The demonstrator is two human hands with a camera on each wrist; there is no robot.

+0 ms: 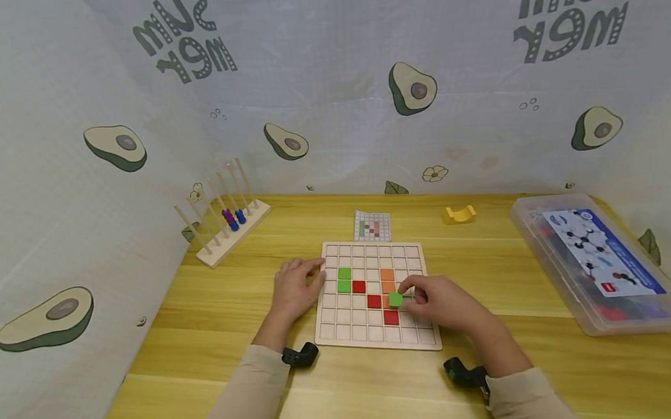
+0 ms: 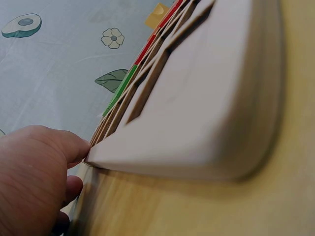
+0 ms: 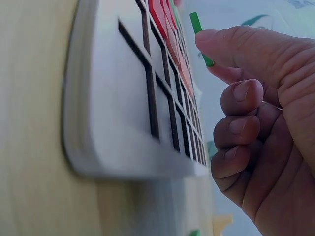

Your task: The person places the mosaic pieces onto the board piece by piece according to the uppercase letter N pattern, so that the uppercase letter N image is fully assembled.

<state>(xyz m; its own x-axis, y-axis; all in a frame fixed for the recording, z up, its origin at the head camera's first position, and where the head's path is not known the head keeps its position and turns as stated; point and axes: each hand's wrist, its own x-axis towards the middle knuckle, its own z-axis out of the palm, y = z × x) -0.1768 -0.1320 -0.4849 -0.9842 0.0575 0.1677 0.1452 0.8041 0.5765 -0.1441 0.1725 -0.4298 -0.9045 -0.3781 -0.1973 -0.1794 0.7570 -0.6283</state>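
Observation:
A wooden grid board lies flat on the table with green, red and orange square tiles set in its cells. My right hand pinches a green square tile between thumb and index finger over the right half of the board. In the right wrist view that green tile is held on edge, clear of the grid, while the other fingers curl toward the palm. My left hand touches the board's left edge with its fingertips; the left wrist view has the hand at the board's rim.
A small printed pattern card lies just behind the board. Back left stands a wooden peg rack with purple and blue beads. A yellow curved block sits at the back, and a clear plastic case is at the right.

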